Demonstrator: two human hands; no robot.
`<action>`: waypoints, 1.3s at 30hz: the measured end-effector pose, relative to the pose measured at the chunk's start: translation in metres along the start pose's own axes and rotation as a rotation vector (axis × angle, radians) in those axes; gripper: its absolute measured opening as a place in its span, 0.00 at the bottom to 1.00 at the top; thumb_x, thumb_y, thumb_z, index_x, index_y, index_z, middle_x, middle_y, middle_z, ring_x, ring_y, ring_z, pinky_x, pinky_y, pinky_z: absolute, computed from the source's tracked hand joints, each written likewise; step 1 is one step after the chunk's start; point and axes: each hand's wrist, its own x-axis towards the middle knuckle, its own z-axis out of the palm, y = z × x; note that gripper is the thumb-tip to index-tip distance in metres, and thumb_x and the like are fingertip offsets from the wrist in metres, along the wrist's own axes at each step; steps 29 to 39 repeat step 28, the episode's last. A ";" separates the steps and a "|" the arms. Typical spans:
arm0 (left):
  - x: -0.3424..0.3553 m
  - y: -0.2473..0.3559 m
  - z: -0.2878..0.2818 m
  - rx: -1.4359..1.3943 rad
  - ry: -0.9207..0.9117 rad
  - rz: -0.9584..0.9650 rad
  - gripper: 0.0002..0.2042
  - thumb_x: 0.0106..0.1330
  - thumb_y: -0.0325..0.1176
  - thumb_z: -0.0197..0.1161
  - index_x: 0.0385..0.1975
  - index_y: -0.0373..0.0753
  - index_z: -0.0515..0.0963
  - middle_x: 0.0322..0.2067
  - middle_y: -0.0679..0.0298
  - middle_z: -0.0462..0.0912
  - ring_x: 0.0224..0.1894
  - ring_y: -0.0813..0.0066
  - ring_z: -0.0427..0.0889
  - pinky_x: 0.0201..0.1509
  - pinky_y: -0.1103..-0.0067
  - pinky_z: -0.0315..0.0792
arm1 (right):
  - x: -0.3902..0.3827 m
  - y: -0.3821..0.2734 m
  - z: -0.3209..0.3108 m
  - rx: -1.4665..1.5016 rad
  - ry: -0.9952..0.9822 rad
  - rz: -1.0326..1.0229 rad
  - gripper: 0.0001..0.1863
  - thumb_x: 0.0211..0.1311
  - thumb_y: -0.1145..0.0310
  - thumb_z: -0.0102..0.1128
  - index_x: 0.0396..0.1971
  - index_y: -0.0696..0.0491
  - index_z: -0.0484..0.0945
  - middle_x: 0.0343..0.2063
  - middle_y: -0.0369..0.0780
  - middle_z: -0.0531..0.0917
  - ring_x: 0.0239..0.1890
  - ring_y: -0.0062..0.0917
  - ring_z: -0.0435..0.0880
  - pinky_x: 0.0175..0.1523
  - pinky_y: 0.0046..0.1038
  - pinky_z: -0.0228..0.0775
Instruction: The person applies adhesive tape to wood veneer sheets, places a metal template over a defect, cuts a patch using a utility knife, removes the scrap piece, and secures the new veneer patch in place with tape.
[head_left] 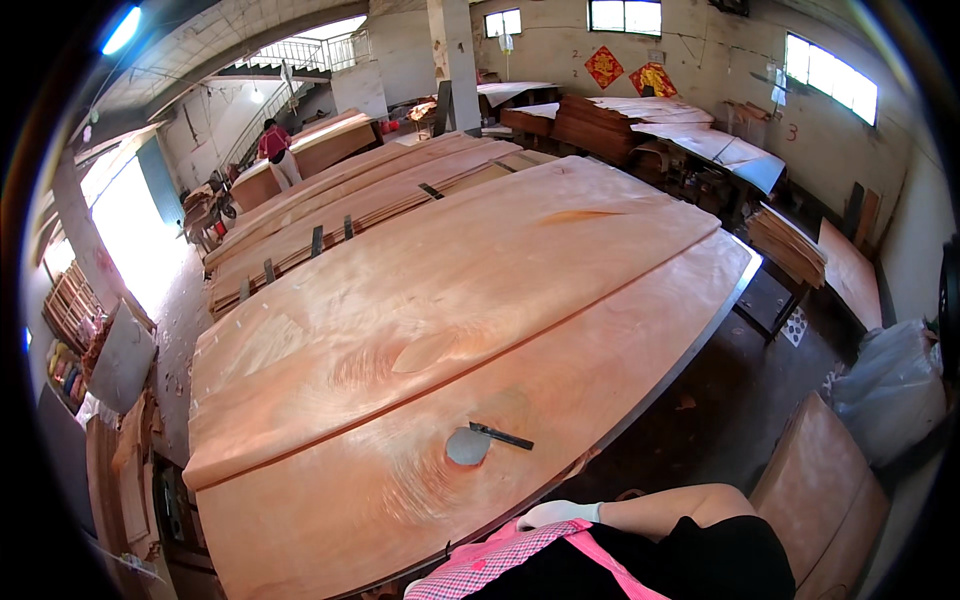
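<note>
My right hand (560, 513), in a white glove, is at the near table edge, against my pink checked apron (505, 560). Its fingers are partly hidden by the apron, so I cannot tell whether they hold anything. Of my left hand, only what looks like a sliver of white glove (412, 590) shows at the lower edge. In front of me lies a wide, thin wood veneer sheet (600, 360), overlapped by another veneer sheet (450, 270) farther back. A dark, narrow cutter-like tool (505, 436) rests on the near sheet, its end over a grey oval spot (467, 447).
Long stacks of veneer (380, 190) lie beyond the table, with dark strips across them. A person (273, 142) in red stands at the far left by another stack. A wood panel (825, 490) and clear plastic sheeting (890, 380) are at the right. A pillar (455, 70) rises behind.
</note>
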 end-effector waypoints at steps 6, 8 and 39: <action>-0.004 0.001 0.001 0.004 0.001 0.003 0.13 0.65 0.42 0.57 0.41 0.43 0.84 0.41 0.57 0.85 0.45 0.56 0.82 0.54 0.64 0.72 | -0.001 -0.002 -0.001 -0.268 0.043 -0.033 0.19 0.72 0.63 0.44 0.47 0.56 0.82 0.46 0.44 0.86 0.49 0.27 0.82 0.58 0.29 0.68; -0.004 0.001 0.003 0.005 -0.002 0.008 0.13 0.65 0.42 0.57 0.41 0.43 0.84 0.41 0.57 0.85 0.45 0.56 0.82 0.54 0.64 0.72 | -0.008 0.021 0.001 -0.149 0.058 -0.084 0.18 0.71 0.63 0.45 0.46 0.56 0.82 0.45 0.43 0.86 0.48 0.26 0.82 0.56 0.29 0.69; -0.066 -0.071 0.027 -0.102 0.071 -0.156 0.14 0.66 0.43 0.55 0.42 0.44 0.84 0.42 0.57 0.85 0.46 0.55 0.81 0.55 0.63 0.71 | -0.154 -0.009 -0.005 0.507 -0.113 0.140 0.22 0.74 0.59 0.47 0.60 0.54 0.74 0.61 0.36 0.77 0.60 0.22 0.73 0.71 0.26 0.55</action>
